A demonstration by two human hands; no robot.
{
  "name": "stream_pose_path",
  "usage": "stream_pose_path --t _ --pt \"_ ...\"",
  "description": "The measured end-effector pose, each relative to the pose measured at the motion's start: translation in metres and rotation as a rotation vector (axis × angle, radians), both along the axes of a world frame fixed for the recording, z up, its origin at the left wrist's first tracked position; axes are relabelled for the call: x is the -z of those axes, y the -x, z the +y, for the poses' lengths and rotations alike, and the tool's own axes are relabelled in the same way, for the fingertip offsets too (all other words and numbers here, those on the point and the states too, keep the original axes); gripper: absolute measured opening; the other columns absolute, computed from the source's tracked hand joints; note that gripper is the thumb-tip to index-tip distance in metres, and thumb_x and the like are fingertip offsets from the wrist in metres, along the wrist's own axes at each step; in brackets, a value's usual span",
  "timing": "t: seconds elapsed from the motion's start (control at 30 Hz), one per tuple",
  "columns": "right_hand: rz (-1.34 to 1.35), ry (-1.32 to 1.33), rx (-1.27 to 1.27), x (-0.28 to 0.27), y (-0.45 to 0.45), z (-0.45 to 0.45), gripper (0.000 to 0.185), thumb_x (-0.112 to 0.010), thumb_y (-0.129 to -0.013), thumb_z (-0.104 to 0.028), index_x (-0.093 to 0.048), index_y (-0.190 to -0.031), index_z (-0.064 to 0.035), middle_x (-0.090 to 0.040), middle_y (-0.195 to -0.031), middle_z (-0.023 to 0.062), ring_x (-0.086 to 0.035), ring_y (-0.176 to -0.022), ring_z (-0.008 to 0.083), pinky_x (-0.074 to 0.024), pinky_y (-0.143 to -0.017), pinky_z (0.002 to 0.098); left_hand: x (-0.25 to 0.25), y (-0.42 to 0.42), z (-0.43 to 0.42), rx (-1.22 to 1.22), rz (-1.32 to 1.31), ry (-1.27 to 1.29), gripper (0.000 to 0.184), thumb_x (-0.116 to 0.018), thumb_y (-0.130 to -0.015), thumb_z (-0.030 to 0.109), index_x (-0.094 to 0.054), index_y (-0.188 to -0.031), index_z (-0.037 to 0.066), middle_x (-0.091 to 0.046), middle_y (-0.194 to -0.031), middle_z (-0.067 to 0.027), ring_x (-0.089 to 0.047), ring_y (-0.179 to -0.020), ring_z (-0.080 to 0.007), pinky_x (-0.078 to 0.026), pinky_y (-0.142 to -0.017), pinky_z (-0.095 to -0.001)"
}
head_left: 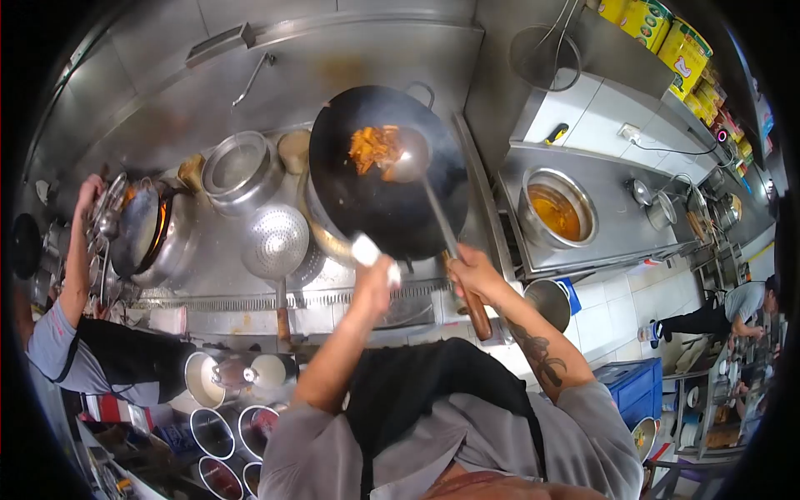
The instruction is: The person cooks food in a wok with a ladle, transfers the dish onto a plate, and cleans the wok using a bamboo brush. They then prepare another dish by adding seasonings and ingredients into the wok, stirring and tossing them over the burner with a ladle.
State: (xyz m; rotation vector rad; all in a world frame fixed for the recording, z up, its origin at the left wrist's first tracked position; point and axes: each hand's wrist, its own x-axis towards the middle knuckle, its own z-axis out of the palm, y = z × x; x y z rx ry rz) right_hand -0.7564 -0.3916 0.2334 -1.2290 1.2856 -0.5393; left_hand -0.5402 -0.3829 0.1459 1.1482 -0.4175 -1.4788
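A large black wok [350, 204] sits in front of me, with orange-brown pieces of food [372, 148] on its far side. My right hand [477, 273] is closed around the long handle of a wok ladle [442, 218], just above its wooden grip. The ladle's round metal bowl lies against the food. A folded white cloth [364, 249] is gripped in my left hand [373, 283] at the wok's near rim. Whether the cloth wraps a wok handle is hidden.
A perforated skimmer [277, 242] and a metal pot [237, 173] are left of the wok. A pot of orange liquid [554, 215] stands on the right counter. At far left, a co-worker's arm [75, 267] reaches toward another wok [137, 229] with flames beside it.
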Motion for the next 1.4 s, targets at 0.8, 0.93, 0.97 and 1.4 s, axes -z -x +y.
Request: stream_pose_path --t 0.8,0.93,0.97,1.4 --pt "-0.995 -0.751 0.069 -0.036 0.026 0.036 0.034 -0.047 -0.094 -0.013 -0.044 -0.126 -0.0021 -0.045 -0.077 -0.0016 -0.039 -0.051 0.0052 -0.0313 -0.039 0.0227 -0.020 -0.052 0.029 0.086 0.613 -0.150 0.005 -0.053 -0.089 0.016 -0.054 -0.087 0.012 -0.058 -0.071 -0.0025 -0.055 -0.059 -0.0156 -0.039 -0.044 -0.0258" --pt "-1.161 -0.792 0.070 -0.040 0.025 0.040 0.036 -0.047 -0.095 -0.013 -0.042 -0.127 0.0022 -0.045 -0.080 -0.0002 -0.042 -0.051 0.0044 -0.0289 -0.037 0.0199 -0.007 -0.061 0.032 0.095 0.567 -0.113 0.011 -0.052 -0.090 0.015 -0.056 -0.099 0.010 -0.062 -0.086 -0.0048 -0.058 -0.073 -0.0177 -0.037 -0.047 -0.0267" --pt "-1.179 -0.787 0.054 -0.040 0.027 0.038 0.036 -0.047 -0.095 -0.013 -0.042 -0.127 0.0022 -0.045 -0.080 0.0000 -0.042 -0.051 0.0045 -0.0290 -0.036 0.0201 -0.008 -0.060 0.034 0.070 0.525 -0.123 0.011 -0.052 -0.090 0.015 -0.056 -0.099 0.010 -0.062 -0.086 -0.0043 -0.058 -0.073 -0.0176 -0.037 -0.048 -0.0273" --pt "-1.028 -0.579 0.078 -0.050 0.041 0.021 0.032 -0.048 -0.091 -0.012 -0.047 -0.122 -0.0042 -0.049 -0.074 -0.0024 -0.042 -0.049 0.0046 -0.0316 -0.040 0.0199 0.021 -0.054 -0.045 0.009 0.599 -0.116 0.007 -0.051 -0.090 0.019 -0.055 -0.091 0.013 -0.060 -0.078 -0.0026 -0.056 -0.065 -0.0160 -0.041 -0.046 -0.0266"
